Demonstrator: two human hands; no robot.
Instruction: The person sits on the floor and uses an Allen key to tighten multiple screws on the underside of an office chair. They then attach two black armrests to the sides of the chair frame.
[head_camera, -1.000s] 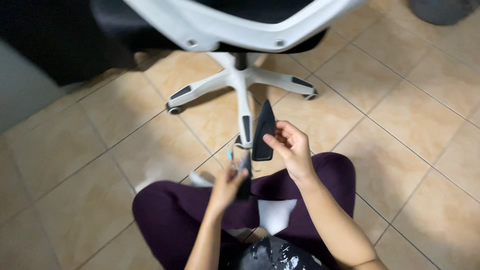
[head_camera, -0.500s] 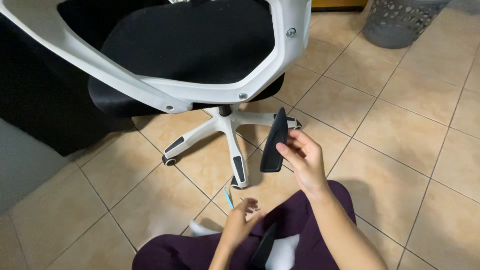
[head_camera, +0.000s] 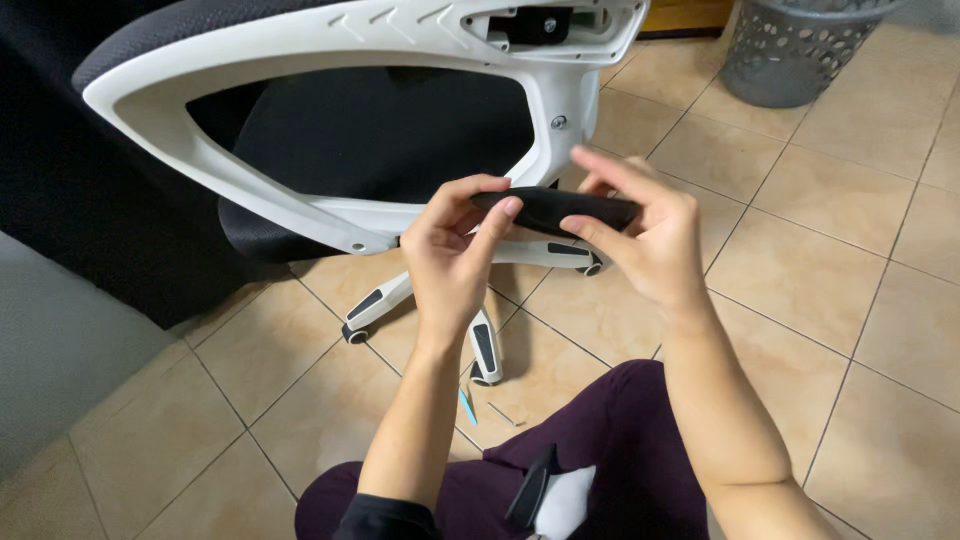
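Note:
Both hands hold a black curved armrest pad (head_camera: 560, 208) level in front of me. My left hand (head_camera: 455, 255) grips its left end with thumb and fingers. My right hand (head_camera: 645, 235) pinches its right end. Just behind the pad stands a white office chair frame (head_camera: 300, 205) with a black mesh seat (head_camera: 370, 125). Above the pad, the chair's white arm support (head_camera: 545, 25) shows an open slot with dark hardware inside. A second black pad (head_camera: 528, 490) lies on my lap, over purple trousers.
The chair's white star base (head_camera: 480, 340) with castors rests on beige floor tiles. A small blue tool (head_camera: 467, 408) and a thin metal screw (head_camera: 503, 414) lie on the floor by my knee. A grey perforated waste bin (head_camera: 795, 45) stands at the far right.
My left hand rose from my lap and took hold of the pad's left end. The pad turned from upright to level and moved up toward the chair's arm support.

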